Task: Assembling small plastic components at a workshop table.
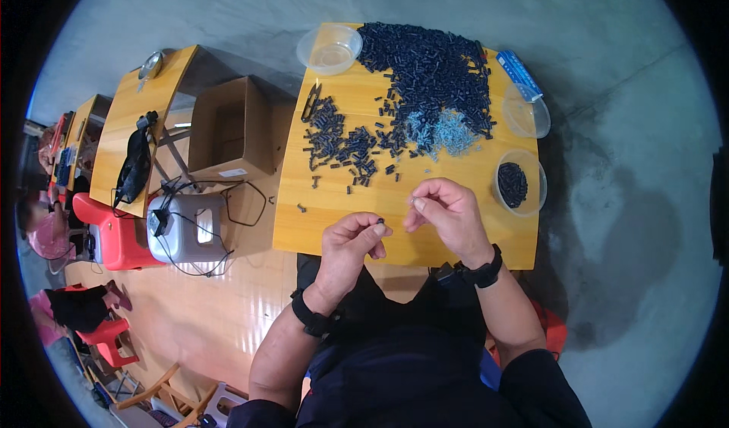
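Your L hand (345, 252) pinches small dark piece (380, 221) betw thumb & forefinger, end poking out; R hand (454, 217) looks to pinch tiny pale bit (411, 199), too small to ID; hands just apart above near side of bench (418, 250); heap of dark pieces (433, 63) & pile of blue-grey bits (453, 133) lie beyond; best hold L grip light but firm, w/ exposed end clear of fingertips; steady wrists; stay over bench so drops don't reach floor.
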`<control>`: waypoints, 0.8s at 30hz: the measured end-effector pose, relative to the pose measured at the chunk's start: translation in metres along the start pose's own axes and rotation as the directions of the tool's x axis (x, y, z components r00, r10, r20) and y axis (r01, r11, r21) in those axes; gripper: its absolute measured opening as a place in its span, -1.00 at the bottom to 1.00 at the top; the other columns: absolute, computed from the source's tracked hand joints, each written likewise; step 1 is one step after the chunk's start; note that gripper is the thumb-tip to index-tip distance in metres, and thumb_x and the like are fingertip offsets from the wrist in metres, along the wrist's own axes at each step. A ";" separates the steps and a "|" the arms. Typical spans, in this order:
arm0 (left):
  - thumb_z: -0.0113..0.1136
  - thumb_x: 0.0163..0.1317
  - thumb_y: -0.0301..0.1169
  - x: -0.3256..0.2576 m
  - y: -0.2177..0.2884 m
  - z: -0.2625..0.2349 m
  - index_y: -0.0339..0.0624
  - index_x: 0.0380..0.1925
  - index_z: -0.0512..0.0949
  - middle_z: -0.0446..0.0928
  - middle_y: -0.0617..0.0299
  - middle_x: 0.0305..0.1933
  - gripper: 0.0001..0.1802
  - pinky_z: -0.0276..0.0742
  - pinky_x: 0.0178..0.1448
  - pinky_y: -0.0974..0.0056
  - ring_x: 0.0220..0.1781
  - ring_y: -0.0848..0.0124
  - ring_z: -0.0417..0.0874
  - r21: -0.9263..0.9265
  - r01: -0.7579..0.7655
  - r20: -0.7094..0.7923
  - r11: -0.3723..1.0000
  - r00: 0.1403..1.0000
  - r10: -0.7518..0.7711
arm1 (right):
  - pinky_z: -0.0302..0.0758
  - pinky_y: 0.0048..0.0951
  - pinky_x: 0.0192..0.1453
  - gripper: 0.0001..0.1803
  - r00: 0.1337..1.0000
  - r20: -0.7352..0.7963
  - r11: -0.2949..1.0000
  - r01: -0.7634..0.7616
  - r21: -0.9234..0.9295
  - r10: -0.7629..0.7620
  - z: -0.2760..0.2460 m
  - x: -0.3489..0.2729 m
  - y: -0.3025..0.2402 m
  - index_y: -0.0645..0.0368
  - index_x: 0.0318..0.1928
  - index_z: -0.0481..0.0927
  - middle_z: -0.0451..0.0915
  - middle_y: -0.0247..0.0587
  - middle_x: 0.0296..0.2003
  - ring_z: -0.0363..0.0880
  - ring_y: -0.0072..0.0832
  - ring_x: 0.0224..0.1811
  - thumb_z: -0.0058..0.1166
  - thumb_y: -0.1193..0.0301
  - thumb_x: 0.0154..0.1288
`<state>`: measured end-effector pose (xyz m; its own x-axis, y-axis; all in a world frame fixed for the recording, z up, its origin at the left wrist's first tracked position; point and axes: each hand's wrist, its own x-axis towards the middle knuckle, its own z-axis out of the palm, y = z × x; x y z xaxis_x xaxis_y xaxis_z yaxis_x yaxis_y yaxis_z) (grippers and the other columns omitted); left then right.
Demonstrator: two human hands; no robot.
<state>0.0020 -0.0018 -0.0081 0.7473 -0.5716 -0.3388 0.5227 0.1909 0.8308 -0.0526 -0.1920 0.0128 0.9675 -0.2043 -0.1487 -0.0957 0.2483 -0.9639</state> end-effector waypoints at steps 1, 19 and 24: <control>0.13 0.27 -0.53 0.000 0.001 0.000 -0.29 -0.25 0.55 0.63 0.14 -0.33 -0.91 0.48 -0.40 0.41 -0.52 0.48 0.56 -0.002 -0.005 -0.002 1.000 1.000 0.005 | 0.62 -0.56 -0.31 -0.91 1.000 0.001 1.000 0.004 0.001 -0.004 0.004 -0.001 -0.001 0.33 -0.21 0.50 0.60 -0.19 -0.36 0.65 -0.53 -0.38 -0.08 0.59 0.36; 0.12 0.28 -0.50 -0.022 0.023 0.026 -0.28 -0.21 0.52 0.63 0.20 -0.28 -0.88 0.39 -0.47 0.50 -0.53 0.58 0.54 -0.021 -0.113 -0.110 0.993 0.988 0.110 | 0.63 -0.48 -0.30 -0.88 1.000 0.020 0.991 0.002 0.135 -0.005 0.024 -0.030 -0.010 0.31 -0.16 0.51 0.60 -0.16 -0.28 0.64 -0.47 -0.42 -0.07 0.62 0.34; 0.12 0.28 -0.50 -0.028 0.022 0.023 -0.27 -0.21 0.52 0.63 0.21 -0.29 -0.89 0.38 -0.46 0.50 -0.53 0.58 0.54 -0.030 -0.060 -0.104 0.998 0.993 0.056 | 0.57 -0.60 -0.30 -0.90 1.000 0.020 0.997 -0.006 0.077 0.004 0.026 -0.038 -0.010 0.35 -0.22 0.55 0.58 -0.28 -0.40 0.60 -0.61 -0.43 -0.04 0.59 0.35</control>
<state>-0.0171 0.0000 0.0295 0.8142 -0.4736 -0.3357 0.4893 0.2487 0.8359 -0.0822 -0.1622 0.0338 0.9716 -0.1846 -0.1482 -0.0829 0.3212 -0.9434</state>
